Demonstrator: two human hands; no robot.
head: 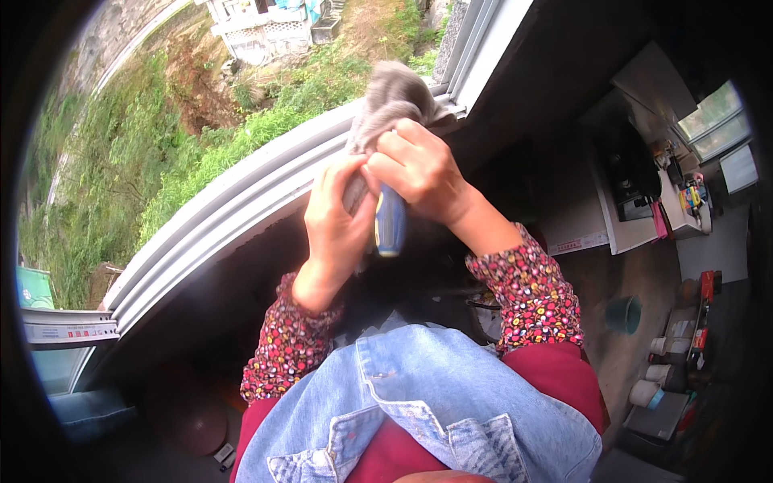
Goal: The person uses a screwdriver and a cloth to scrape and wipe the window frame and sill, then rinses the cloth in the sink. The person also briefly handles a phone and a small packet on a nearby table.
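Note:
A grey-brown cloth [395, 99], blurred at its upper end, is bunched over the white window frame's sill track [253, 187] near the right corner. My right hand [420, 172] is closed around the cloth and a tool with a blue and yellow handle [391, 222]. The handle points down towards me out of the fist, and the tool's other end is hidden by the fingers and cloth. Just to the left, my left hand [338, 220] pinches the lower part of the cloth between thumb and fingers. Its fingertips meet those of the right hand.
Outside the window are green bushes [259, 139] and a white building [266, 30]. A window sash [69, 332] stands at the left. Inside, to the right, are a cluttered counter [676, 193], a green bucket [623, 314] on the floor and several stacked items. A round dark object [193, 422] sits lower left.

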